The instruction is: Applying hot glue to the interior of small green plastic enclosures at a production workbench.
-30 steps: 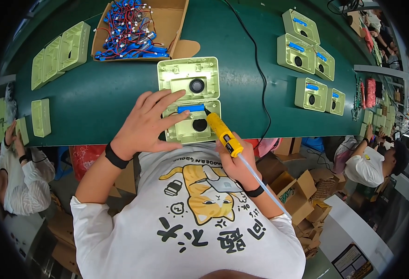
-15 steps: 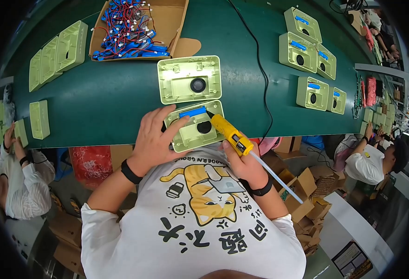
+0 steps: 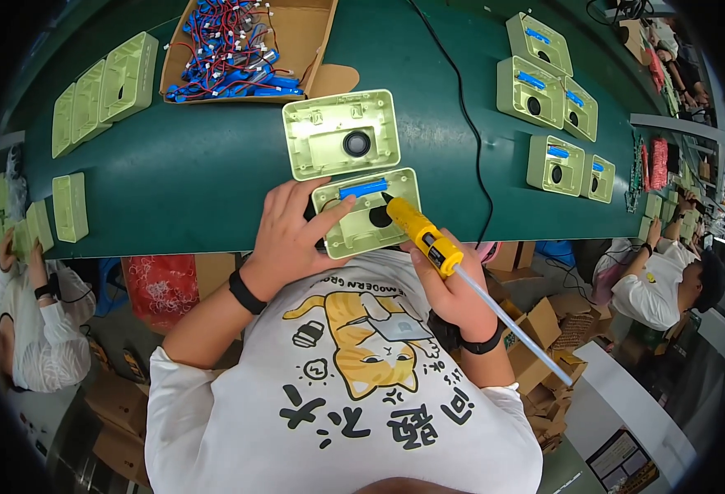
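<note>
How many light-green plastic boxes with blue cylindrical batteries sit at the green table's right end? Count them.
5: one box farthest back, a middle pair, a nearest pair.

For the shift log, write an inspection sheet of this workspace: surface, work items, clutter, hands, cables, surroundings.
Surface: dark green, flat tabletop.
Work items: pale green rectangular plastic case with blue cylindrical battery inside; yellow plastic glue gun.
Clutter: open brown cardboard box of blue wired batteries.
Hands: left hand holds the case's left end; right hand grips the glue gun.
Cables: black cable across the tabletop.
Surroundings: co-workers left and right; brown cardboard cartons at right.
</note>
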The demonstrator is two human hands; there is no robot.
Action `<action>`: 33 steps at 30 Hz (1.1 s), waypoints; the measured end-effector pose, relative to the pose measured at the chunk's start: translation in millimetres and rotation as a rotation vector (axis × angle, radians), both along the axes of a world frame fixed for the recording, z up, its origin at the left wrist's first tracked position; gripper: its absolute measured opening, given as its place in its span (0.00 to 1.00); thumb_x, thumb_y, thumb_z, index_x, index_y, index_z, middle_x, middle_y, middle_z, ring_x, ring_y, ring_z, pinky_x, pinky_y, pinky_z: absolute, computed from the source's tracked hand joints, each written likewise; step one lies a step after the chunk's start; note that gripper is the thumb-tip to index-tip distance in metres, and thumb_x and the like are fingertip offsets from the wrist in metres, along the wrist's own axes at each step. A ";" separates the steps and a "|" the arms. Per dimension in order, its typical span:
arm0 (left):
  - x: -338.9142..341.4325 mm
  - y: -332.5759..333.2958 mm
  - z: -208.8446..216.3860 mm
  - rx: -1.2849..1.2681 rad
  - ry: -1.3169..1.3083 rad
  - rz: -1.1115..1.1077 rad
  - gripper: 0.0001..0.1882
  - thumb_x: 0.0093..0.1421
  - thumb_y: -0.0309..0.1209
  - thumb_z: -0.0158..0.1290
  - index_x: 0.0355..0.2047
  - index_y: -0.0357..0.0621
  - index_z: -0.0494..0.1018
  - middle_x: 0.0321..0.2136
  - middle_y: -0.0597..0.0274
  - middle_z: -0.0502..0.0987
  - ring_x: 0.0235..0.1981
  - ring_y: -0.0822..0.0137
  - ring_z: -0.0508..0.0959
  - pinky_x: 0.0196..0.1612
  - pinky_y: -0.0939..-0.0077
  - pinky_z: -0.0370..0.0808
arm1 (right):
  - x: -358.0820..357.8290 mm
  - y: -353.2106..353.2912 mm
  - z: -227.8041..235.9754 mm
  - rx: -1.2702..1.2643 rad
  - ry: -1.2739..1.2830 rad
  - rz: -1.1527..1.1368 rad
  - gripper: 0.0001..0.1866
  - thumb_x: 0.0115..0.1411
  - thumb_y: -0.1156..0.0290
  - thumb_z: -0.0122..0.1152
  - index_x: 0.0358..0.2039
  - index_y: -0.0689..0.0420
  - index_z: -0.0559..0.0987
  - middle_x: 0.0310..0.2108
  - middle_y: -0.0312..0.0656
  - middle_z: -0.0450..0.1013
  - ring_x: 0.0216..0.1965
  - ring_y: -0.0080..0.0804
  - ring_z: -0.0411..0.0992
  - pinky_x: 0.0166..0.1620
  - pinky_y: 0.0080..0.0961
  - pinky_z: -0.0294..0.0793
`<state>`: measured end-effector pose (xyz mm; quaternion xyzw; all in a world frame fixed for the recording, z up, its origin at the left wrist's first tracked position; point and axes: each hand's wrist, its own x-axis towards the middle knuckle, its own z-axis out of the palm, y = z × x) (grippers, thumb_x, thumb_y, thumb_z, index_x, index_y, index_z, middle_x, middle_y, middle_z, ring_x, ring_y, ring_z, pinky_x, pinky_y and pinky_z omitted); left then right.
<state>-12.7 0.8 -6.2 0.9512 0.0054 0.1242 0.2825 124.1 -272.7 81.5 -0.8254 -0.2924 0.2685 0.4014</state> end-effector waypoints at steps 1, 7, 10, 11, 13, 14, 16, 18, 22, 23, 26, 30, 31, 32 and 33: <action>2.6 -3.0 -1.7 -0.002 0.003 -0.004 0.46 0.50 0.52 0.82 0.72 0.65 0.86 0.71 0.50 0.77 0.68 0.40 0.77 0.71 0.43 0.73 | 0.1 2.2 2.6 0.007 -0.038 0.023 0.09 0.75 0.70 0.71 0.44 0.62 0.82 0.32 0.52 0.79 0.31 0.62 0.81 0.35 0.47 0.80; 1.0 -6.4 -7.9 -0.031 -0.027 0.000 0.42 0.48 0.48 0.84 0.64 0.57 0.86 0.74 0.50 0.76 0.70 0.39 0.77 0.72 0.44 0.74 | -4.9 24.2 -1.0 -0.045 0.000 0.096 0.11 0.74 0.68 0.71 0.45 0.62 0.82 0.36 0.54 0.79 0.35 0.63 0.82 0.37 0.51 0.80; -1.4 -5.9 -12.1 -0.071 -0.051 0.013 0.40 0.47 0.46 0.85 0.59 0.51 0.83 0.75 0.50 0.76 0.71 0.39 0.77 0.72 0.44 0.75 | -5.2 31.2 -4.6 -0.008 0.023 0.104 0.10 0.74 0.68 0.71 0.45 0.62 0.82 0.33 0.55 0.79 0.31 0.64 0.81 0.35 0.51 0.80; -1.6 -6.0 -13.5 -0.086 -0.058 0.017 0.39 0.47 0.46 0.85 0.57 0.50 0.82 0.76 0.50 0.76 0.72 0.39 0.78 0.72 0.44 0.75 | -4.8 33.0 -5.3 -0.024 0.029 0.115 0.10 0.74 0.69 0.71 0.45 0.62 0.82 0.32 0.55 0.79 0.31 0.65 0.81 0.34 0.51 0.80; -2.6 -5.3 -15.3 -0.086 -0.064 0.018 0.40 0.47 0.46 0.85 0.57 0.49 0.81 0.76 0.50 0.76 0.72 0.40 0.78 0.72 0.44 0.75 | -5.9 35.6 -4.4 -0.005 0.024 0.131 0.10 0.74 0.68 0.72 0.45 0.62 0.82 0.31 0.55 0.79 0.30 0.65 0.81 0.33 0.51 0.80; -2.5 -5.3 -15.8 -0.088 -0.070 0.016 0.40 0.47 0.47 0.85 0.57 0.48 0.81 0.76 0.50 0.77 0.72 0.40 0.78 0.72 0.44 0.75 | -6.5 36.6 -3.2 0.001 0.026 0.133 0.10 0.74 0.68 0.72 0.45 0.63 0.82 0.31 0.55 0.79 0.30 0.65 0.81 0.33 0.51 0.80; -1.9 -4.9 -16.0 -0.093 -0.069 0.013 0.39 0.47 0.47 0.85 0.56 0.48 0.81 0.76 0.50 0.77 0.72 0.40 0.78 0.72 0.44 0.75 | -8.1 37.9 0.6 -0.032 0.009 0.120 0.11 0.74 0.68 0.72 0.45 0.63 0.83 0.31 0.56 0.79 0.30 0.64 0.82 0.33 0.52 0.80; -1.6 -4.4 -14.9 -0.095 -0.068 0.012 0.38 0.49 0.48 0.84 0.56 0.48 0.81 0.75 0.49 0.77 0.71 0.41 0.78 0.71 0.44 0.75 | -10.6 39.6 3.5 -0.071 -0.010 0.106 0.11 0.75 0.68 0.72 0.45 0.63 0.83 0.30 0.56 0.80 0.30 0.65 0.82 0.33 0.52 0.80; -1.0 -3.6 -13.0 -0.092 -0.070 0.009 0.35 0.53 0.50 0.81 0.55 0.47 0.82 0.74 0.48 0.77 0.69 0.42 0.79 0.71 0.46 0.75 | -16.7 40.6 6.6 -0.129 -0.040 0.086 0.11 0.76 0.67 0.72 0.45 0.63 0.84 0.29 0.57 0.80 0.29 0.66 0.81 0.32 0.53 0.80; -0.7 -3.5 -13.0 -0.091 -0.072 0.007 0.35 0.53 0.51 0.81 0.55 0.47 0.82 0.74 0.48 0.77 0.69 0.42 0.79 0.71 0.46 0.75 | -17.5 40.3 6.5 -0.154 -0.036 0.082 0.11 0.76 0.67 0.72 0.46 0.63 0.85 0.28 0.57 0.80 0.28 0.66 0.81 0.32 0.52 0.80; -0.9 -3.7 -14.0 -0.097 -0.064 0.004 0.35 0.53 0.51 0.81 0.55 0.48 0.82 0.73 0.48 0.77 0.69 0.42 0.79 0.71 0.46 0.75 | -18.1 39.1 5.1 -0.082 -0.067 0.076 0.10 0.76 0.68 0.71 0.46 0.64 0.85 0.28 0.57 0.81 0.29 0.66 0.81 0.33 0.50 0.80; -1.1 -4.1 -15.7 -0.102 -0.070 0.007 0.39 0.48 0.49 0.85 0.56 0.48 0.81 0.75 0.49 0.77 0.71 0.40 0.78 0.70 0.45 0.75 | -16.0 35.4 5.4 -0.063 0.106 0.027 0.10 0.76 0.70 0.70 0.49 0.65 0.88 0.34 0.55 0.83 0.31 0.59 0.83 0.37 0.45 0.82; -1.2 -4.2 -16.0 -0.100 -0.073 0.008 0.39 0.48 0.49 0.85 0.56 0.48 0.81 0.75 0.49 0.77 0.71 0.40 0.78 0.70 0.45 0.75 | -15.7 32.5 7.7 -0.057 0.139 0.011 0.10 0.77 0.71 0.70 0.49 0.66 0.88 0.36 0.54 0.84 0.32 0.55 0.84 0.38 0.43 0.82; -1.3 -4.4 -16.2 -0.101 -0.079 0.009 0.40 0.48 0.49 0.85 0.56 0.48 0.81 0.75 0.49 0.77 0.71 0.40 0.78 0.70 0.45 0.75 | -15.6 30.3 9.1 -0.056 0.179 -0.005 0.11 0.77 0.71 0.70 0.50 0.66 0.89 0.38 0.53 0.85 0.34 0.52 0.85 0.40 0.42 0.82; -1.4 -4.5 -16.5 -0.100 -0.077 0.009 0.40 0.47 0.49 0.85 0.56 0.49 0.80 0.75 0.49 0.77 0.71 0.40 0.78 0.70 0.45 0.75 | -15.7 28.9 9.1 -0.025 0.212 -0.044 0.10 0.77 0.72 0.70 0.50 0.66 0.89 0.39 0.53 0.85 0.35 0.50 0.85 0.41 0.41 0.82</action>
